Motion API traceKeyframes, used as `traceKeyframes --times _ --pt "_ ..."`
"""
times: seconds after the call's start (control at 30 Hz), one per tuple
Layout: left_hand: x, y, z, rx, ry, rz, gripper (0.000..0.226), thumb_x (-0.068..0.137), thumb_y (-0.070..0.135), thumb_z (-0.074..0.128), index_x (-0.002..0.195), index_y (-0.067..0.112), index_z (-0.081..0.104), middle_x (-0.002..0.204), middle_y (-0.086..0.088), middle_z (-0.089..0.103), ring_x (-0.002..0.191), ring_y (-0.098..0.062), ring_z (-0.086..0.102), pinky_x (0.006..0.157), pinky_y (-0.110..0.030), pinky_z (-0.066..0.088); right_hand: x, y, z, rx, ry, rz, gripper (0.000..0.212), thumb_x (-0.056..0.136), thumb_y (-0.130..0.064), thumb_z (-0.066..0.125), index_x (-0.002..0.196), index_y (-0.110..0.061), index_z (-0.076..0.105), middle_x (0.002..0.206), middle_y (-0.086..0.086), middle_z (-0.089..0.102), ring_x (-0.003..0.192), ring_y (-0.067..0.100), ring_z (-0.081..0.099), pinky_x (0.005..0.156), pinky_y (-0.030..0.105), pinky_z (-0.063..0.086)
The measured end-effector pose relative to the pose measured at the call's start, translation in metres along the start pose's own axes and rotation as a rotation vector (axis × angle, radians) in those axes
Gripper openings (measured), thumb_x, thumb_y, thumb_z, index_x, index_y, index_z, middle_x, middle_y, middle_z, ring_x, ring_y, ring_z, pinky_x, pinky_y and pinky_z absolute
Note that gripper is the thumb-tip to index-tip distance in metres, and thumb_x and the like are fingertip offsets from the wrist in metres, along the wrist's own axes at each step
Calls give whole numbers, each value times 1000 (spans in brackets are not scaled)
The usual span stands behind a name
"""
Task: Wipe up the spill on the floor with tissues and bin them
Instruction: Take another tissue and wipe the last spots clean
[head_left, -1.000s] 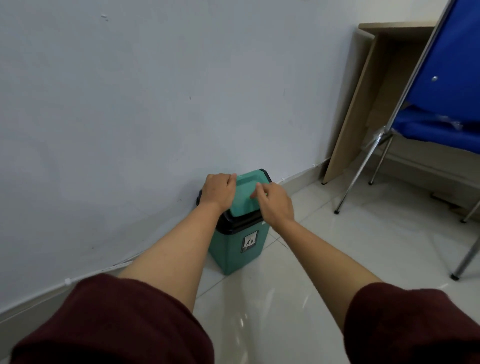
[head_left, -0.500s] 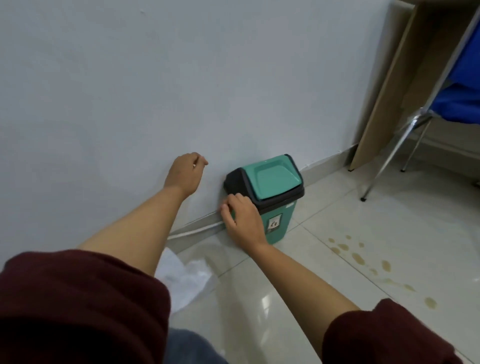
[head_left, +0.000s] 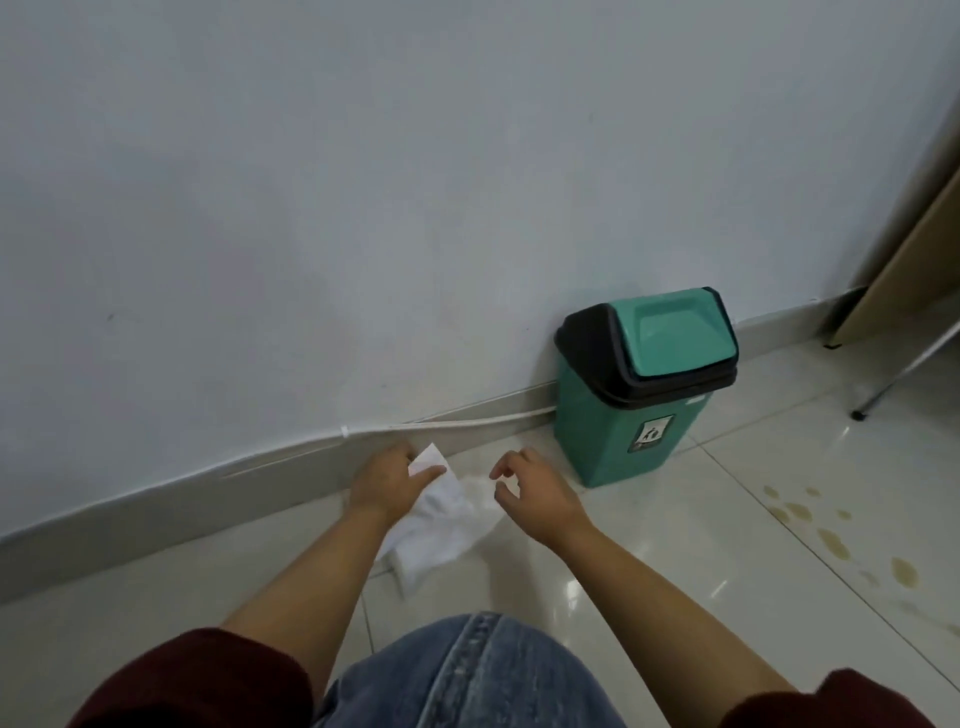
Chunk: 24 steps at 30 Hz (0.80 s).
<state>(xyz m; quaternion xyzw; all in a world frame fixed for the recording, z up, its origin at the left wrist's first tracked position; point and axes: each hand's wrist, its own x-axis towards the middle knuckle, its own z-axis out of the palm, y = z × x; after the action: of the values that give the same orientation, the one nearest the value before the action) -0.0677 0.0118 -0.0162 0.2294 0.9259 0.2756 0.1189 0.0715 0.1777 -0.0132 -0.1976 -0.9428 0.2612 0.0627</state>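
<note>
Along the left, a white cable (head_left: 467, 422) runs on the skirting board (head_left: 156, 519) at the foot of the wall. Your left hand (head_left: 387, 480) is down by that skirting, its thumb and fingers pinching the top corner of the white tissues (head_left: 434, 530), which lie crumpled on the tiled floor (head_left: 649, 545) between your two hands. Your right hand (head_left: 535, 493) hovers just beside the tissues' right edge, fingers loosely spread and slightly curled, holding nothing; whether its fingertips touch the paper you cannot tell. Your denim-covered knee (head_left: 467, 675) fills the bottom centre. To the right of your right hand, the green bin (head_left: 618, 426) stands against the wall with its swing lid (head_left: 670, 332) closed. Further right, the spill (head_left: 831, 535) shows as yellowish drops scattered on the tiles, well apart from the tissues. A chair leg (head_left: 904, 374) and a wooden panel (head_left: 914, 249) sit at the far right edge
</note>
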Motion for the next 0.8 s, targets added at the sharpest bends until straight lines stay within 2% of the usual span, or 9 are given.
traceKeyframes --times 0.07,0.13,0.17,0.27,0.4,0.57,0.63,0.8 --pt "-2 -5 7 7 31 71 36 91 50 51 109 20 60 110 -7 66 104 -28 61 81 -30 44 0 2 18 -77 -9 -21 31 88 -36 56 118 -28 56 122 -4 53 109 17 53 98 30 41" --pt "-5 -3 7 -40 52 178 23 94 46 45 90 28 58 90 0 66 90 -24 63 72 -28 44 -1 3 31 -108 -14 -40 50 86 -46 60 131 -30 47 136 -6 47 122 17 47 105 31 32" --pt "-6 -1 5 -61 57 220 25 95 47 43 82 28 53 78 6 63 80 -19 62 66 -28 43 1 2 38 -111 -28 -42 61 83 -51 62 137 -31 42 144 -6 42 130 17 41 108 34 28" --pt "-7 2 0 -46 29 346 27 96 44 42 80 25 53 73 6 63 70 -13 59 67 -30 49 9 -1 54 -150 -104 -31 84 76 -62 65 146 -35 29 156 -7 28 145 16 23 115 43 16" --pt "-7 2 -7 34 15 461 25 98 39 41 87 22 57 80 4 65 75 -16 61 73 -33 50 18 5 66 -204 -217 19 80 76 -65 62 144 -34 35 156 -6 31 147 17 17 115 53 7" --pt "0 7 -20 36 83 500 27 99 34 44 101 16 63 94 -5 70 89 -24 66 82 -37 50 16 16 76 -274 -224 80 73 80 -60 61 143 -32 37 153 -3 36 147 19 21 116 53 7" --pt "5 14 -28 7 140 539 25 98 31 46 101 12 63 95 -6 70 90 -25 66 79 -36 50 15 17 77 -266 -230 88 73 80 -56 64 142 -30 38 152 -2 37 146 19 22 115 52 9" --pt "16 32 -56 34 301 608 28 98 33 45 95 12 63 83 -7 70 77 -29 65 68 -36 51 13 17 75 -219 -226 109 67 78 -55 67 136 -29 45 144 -3 45 136 19 35 113 50 17"
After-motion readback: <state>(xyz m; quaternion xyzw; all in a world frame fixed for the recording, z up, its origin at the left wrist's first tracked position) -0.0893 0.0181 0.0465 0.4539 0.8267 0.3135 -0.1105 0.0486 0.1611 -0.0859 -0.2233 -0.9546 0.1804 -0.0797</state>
